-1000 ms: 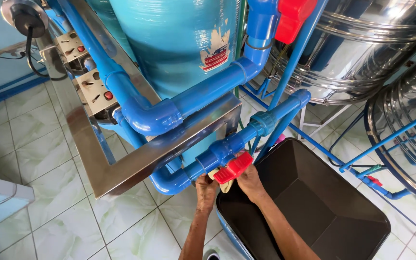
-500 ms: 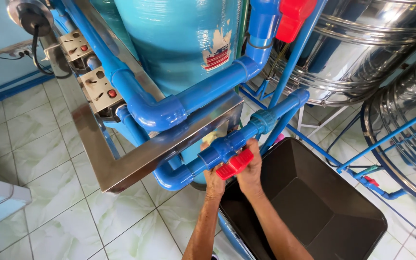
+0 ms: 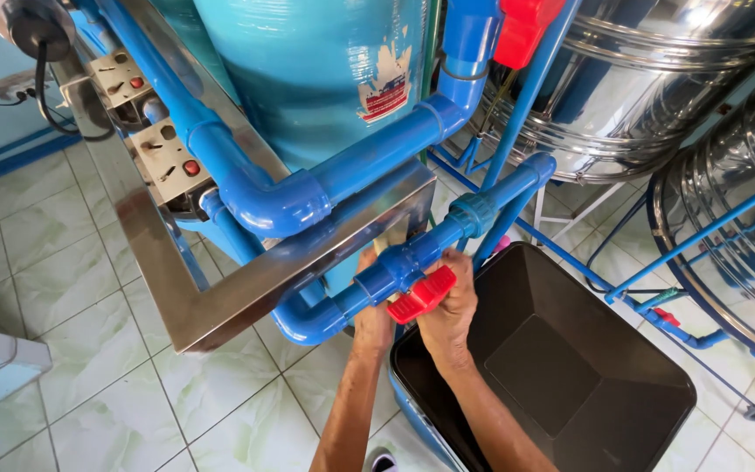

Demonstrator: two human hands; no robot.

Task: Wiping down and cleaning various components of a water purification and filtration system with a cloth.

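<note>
Right now the person is working both hands on the blue ball valve set in the lower blue pipe, which is running on a slant from the elbow at lower left up toward the right. The right hand is curling round the red valve handle, fingers wrapped over its far end and thumb side pressing underneath, so it is grasping that lever firmly. The handle's long axis is lying almost along the pipe, sitting just beneath the valve body and tilting up to the right. The left hand is tucking in behind the pipe just left of the valve; its fingers are hidden, so I cannot tell whether it is gripping or only bracing. Of the two, the right is nearer the lever. Directly below, the dark open bin is standing on the pale tiled floor, beside the steel frame.
</note>
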